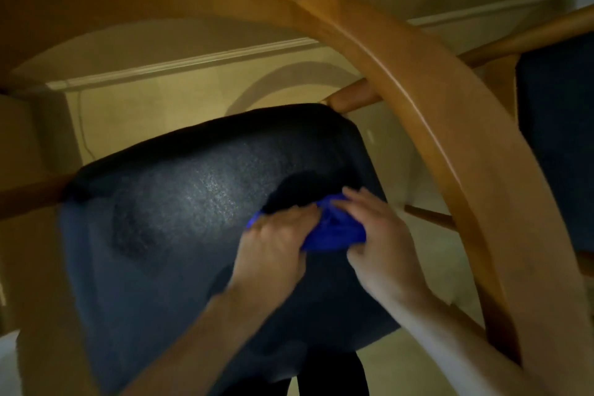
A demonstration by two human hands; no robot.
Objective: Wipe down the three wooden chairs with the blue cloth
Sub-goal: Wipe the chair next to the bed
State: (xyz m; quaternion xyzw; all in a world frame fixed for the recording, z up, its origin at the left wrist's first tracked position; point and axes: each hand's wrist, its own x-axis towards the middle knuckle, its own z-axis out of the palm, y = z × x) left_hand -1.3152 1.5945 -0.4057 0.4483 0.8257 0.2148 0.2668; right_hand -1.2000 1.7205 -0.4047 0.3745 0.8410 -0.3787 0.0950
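Head view is looking straight down on a dark padded seat (180, 212), and the person's two hands are meeting over its right half, toward four o'clock from the seat's middle. The blue cloth (334, 231) is sitting bunched between them, touching the upholstery. The left hand (276, 241) is lying over the cloth's left edge with its fingers curled down onto the fabric, gripping it; the right hand (379, 235) is closing in from the three o'clock side, thumb and fingertips pinching the bunched folds. Both forearms are coming up from six o'clock.

A curved wooden backrest rail (427, 112) is sweeping from twelve o'clock round to five o'clock, just beside the right hand, and a wooden rung (429, 217) is showing beneath it. A second dark seat (559, 145) is sitting at three o'clock, well apart from the hands, with pale floor (154, 112) behind.

By my reading, the person is gathering or refolding the cloth on this chair's seat rather than making a wiping stroke. The next move is likely calling for one hand to take the cloth firmly and carry it to the wooden rail at two o'clock, following its curve. How many chairs are already done cannot be told from here.
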